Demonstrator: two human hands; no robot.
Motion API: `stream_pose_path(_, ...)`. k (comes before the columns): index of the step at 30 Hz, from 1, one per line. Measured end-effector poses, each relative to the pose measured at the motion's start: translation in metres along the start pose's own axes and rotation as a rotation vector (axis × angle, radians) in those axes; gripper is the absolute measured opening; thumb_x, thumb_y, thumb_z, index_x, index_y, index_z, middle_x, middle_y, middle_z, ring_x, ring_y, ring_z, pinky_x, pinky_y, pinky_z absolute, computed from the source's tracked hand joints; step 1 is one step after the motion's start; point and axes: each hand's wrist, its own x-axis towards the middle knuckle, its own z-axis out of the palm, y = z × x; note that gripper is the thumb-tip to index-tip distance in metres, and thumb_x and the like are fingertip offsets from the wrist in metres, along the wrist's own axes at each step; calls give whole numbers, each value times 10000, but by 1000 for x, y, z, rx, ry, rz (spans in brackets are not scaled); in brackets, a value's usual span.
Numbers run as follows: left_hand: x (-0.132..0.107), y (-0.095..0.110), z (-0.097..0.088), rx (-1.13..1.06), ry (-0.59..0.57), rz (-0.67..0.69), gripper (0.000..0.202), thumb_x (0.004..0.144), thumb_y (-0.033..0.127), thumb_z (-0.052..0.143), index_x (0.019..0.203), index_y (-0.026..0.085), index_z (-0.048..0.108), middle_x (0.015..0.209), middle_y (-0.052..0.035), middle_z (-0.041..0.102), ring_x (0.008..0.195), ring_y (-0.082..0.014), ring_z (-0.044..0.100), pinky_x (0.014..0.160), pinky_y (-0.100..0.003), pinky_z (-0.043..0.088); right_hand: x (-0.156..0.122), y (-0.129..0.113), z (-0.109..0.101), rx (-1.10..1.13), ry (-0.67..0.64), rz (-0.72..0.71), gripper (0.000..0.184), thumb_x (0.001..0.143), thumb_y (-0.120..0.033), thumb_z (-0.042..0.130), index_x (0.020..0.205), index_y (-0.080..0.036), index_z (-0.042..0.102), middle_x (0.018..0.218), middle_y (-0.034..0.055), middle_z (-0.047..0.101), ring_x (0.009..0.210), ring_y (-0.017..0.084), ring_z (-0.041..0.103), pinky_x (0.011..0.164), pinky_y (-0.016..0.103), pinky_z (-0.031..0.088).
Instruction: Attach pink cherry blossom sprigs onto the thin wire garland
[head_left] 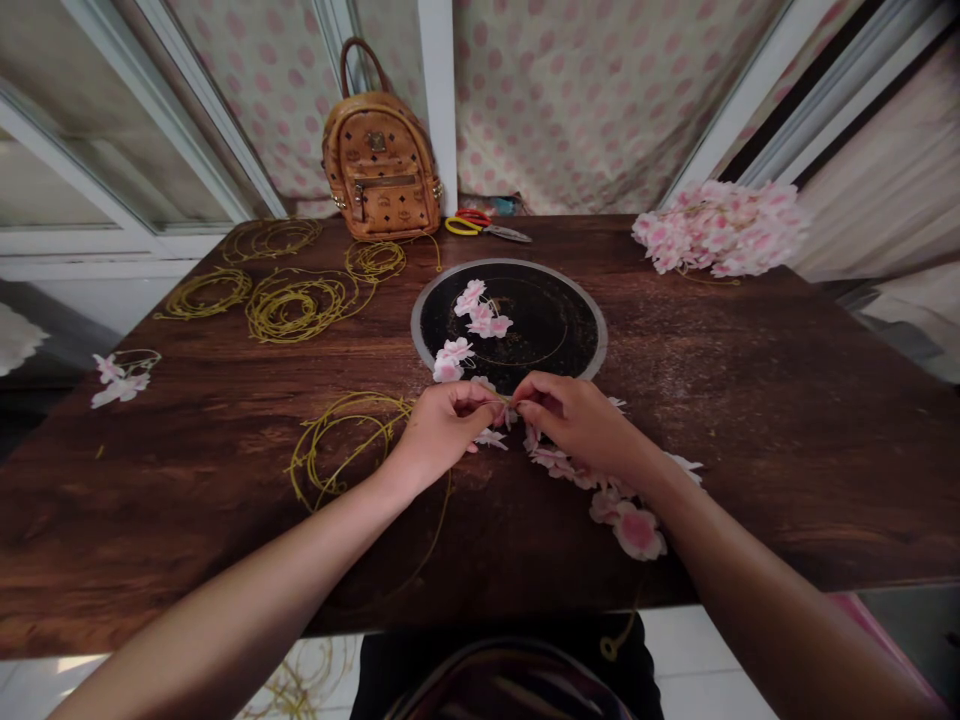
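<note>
Head view: your left hand (444,425) and right hand (581,415) meet at the near edge of the black disc (574,335), fingertips pinched nearly closed on a thin yellow stem (509,402), apparently to keep it steady between them. The pink blossoms (636,530) lie on the tabletop (787,430) beneath and beside your right hand, probably so their weight doesn't pull. A vine coil (309,452) sits beside your left hand, seemingly for easy reach.

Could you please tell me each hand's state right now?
Left hand: closed, pinching a thin stem.
Right hand: closed, apparently pinching the same stem.
</note>
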Motion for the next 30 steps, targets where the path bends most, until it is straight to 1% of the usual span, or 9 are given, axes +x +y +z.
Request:
stream_pose_path(4,0,-2,-1,3,-19,20,145,814,281,602,845,169,689,840,-50,724,723,-143,666,460,-170,487,1,2,0,-4,-15,-20,135,835,-148,531,865,-194,654,781,2,675,693,129,565,655,259,377)
stream_pose_path(9,-5,0,-4,57,-39,100,201,851,327,598,951,182,695,838,-38,734,503,-97,631,481,-201,491,1,6,-6,-36,56,-40,144,849,-142,516,869,-193,649,789,2,651,738,135,558,697,267,383)
stream_pose_path(13,-13,7,-11,210,58,236,213,878,339,581,986,197,697,779,-11,725,432,-87,604,476,-205,467,2,12,-12,-68,130,-48,149,845,-131,517,861,-195,651,819,13,652,783,148,561,728,278,390)
stream_pose_path(16,-18,14,-16,238,147,307,223,893,323,560,1037,203,682,833,-13,732,439,-84,594,481,-209,468,2,18,-15,-103,170,-35,178,845,-117,508,885,-199,660,827,21,652,801,158,565,733,285,393)
stream_pose_path(19,-19,22,-22,369,283,433,203,897,289,556,1026,220,698,944,-27,728,564,-107,621,564,-232,494,2,22,-17,-144,195,-30,198,840,-110,511,906,-203,672,849,33,656,811,166,568,739,293,397)
stream_pose_path(21,-18,25,-27,540,375,530,190,880,264,584,1011,229,716,1017,-40,714,763,-160,648,712,-277,512,2,23,-18,-157,201,-33,200,835,-109,516,908,-204,677,860,38,658,802,168,569,743,299,402)
stream_pose_path(23,-13,25,-32,685,418,581,194,858,255,617,1018,234,724,1078,-48,700,957,-218,624,860,-345,487,2,23,-19,-159,203,-42,195,841,-118,517,904,-203,681,863,43,658,803,171,572,757,307,407)
stream_pose_path(26,-5,19,-38,755,357,564,204,837,268,650,1022,229,725,1073,-48,709,1035,-249,600,922,-394,461,2,22,-21,-157,204,-58,197,851,-124,511,898,-205,685,871,47,661,812,175,576,771,316,413)
stream_pose_path(30,1,10,-37,662,208,439,224,840,327,648,1026,229,726,992,-42,737,919,-226,658,842,-359,500,2,21,-25,-145,211,-71,192,854,-131,516,896,-213,684,885,45,663,819,175,582,775,318,419)
